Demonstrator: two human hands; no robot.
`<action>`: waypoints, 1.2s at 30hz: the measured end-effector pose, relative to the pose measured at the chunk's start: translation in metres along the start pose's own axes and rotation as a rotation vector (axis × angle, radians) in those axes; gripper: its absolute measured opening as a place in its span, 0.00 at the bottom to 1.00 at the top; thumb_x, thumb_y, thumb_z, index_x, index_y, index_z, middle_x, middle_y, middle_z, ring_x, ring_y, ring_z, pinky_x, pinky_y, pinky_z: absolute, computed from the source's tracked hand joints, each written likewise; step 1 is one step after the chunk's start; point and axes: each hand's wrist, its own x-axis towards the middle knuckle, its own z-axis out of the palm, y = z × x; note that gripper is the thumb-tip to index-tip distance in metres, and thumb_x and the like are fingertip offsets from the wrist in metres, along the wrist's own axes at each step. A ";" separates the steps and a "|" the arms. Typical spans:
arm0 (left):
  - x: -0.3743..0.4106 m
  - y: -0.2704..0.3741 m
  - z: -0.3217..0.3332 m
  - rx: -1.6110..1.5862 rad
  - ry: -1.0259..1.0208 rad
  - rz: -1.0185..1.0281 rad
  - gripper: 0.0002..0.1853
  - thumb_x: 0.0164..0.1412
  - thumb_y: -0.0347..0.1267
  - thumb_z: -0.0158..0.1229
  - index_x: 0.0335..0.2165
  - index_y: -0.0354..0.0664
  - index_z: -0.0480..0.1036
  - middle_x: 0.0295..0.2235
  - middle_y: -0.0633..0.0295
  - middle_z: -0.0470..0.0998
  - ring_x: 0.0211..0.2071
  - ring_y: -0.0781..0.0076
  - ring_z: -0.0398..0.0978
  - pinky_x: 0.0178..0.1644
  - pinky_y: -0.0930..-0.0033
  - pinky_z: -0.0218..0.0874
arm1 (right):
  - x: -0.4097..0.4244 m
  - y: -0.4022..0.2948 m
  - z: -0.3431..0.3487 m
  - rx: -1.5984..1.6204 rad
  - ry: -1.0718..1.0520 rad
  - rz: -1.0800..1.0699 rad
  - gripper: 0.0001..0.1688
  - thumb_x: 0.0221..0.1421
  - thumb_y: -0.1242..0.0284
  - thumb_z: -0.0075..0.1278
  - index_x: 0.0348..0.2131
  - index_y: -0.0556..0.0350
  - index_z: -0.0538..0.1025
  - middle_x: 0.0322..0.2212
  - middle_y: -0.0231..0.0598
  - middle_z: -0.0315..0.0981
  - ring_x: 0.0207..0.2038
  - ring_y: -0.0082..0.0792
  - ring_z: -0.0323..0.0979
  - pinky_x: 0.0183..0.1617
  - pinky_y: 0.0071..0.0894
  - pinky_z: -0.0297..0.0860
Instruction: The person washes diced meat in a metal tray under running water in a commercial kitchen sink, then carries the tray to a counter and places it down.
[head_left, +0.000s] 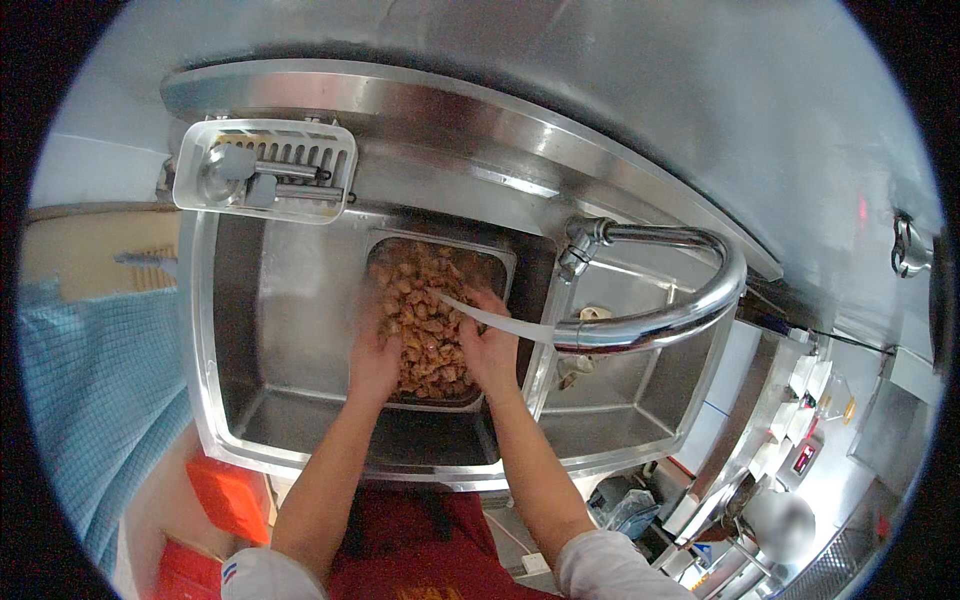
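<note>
A rectangular metal pan (501, 255) stands in the large basin of a stainless steel sink (300, 300). Wet brown chunks of food (427, 337), possibly meat, fill it. My left hand (375, 352) is at the pan's left side, its fingers blurred and partly hidden at the edge of the chunks. On the right side, my right hand (489, 345) touches the chunks, thumb inward. Whether either hand grips the rim or some pieces cannot be made out. A stream of water (510, 322) from the curved chrome faucet (667, 330) falls between them onto the food.
A white plastic basket (262, 214) with metal-handled utensils sits at the sink's back left. The faucet arches over the smaller right basin (600, 416), where pale items (576, 367) lie. A blue checked cloth (105, 375) is at left; a digital scale (804, 459) stands right.
</note>
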 end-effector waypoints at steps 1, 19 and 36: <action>0.002 0.006 -0.005 0.071 0.054 0.088 0.31 0.48 0.25 0.51 0.54 0.39 0.57 0.54 0.47 0.58 0.56 0.49 0.54 0.60 0.60 0.44 | 0.012 0.001 0.001 -0.007 -0.002 -0.043 0.20 0.49 0.75 0.47 0.45 0.59 0.69 0.43 0.52 0.67 0.47 0.50 0.65 0.52 0.39 0.61; -0.017 -0.081 -0.037 -0.394 -0.078 -0.319 0.24 0.48 0.19 0.50 0.47 0.29 0.64 0.43 0.53 0.69 0.42 0.66 0.68 0.47 0.71 0.59 | 0.167 0.026 0.126 -0.382 -0.738 0.080 0.29 0.54 0.49 0.37 0.42 0.51 0.72 0.41 0.45 0.71 0.45 0.46 0.68 0.48 0.43 0.63; 0.025 -0.063 -0.040 0.028 -0.171 -0.271 0.22 0.51 0.35 0.56 0.45 0.38 0.68 0.33 0.48 0.76 0.34 0.58 0.74 0.38 0.66 0.63 | 0.013 -0.012 0.018 0.120 -0.220 0.143 0.19 0.52 0.67 0.51 0.42 0.59 0.69 0.38 0.44 0.70 0.41 0.39 0.68 0.44 0.31 0.64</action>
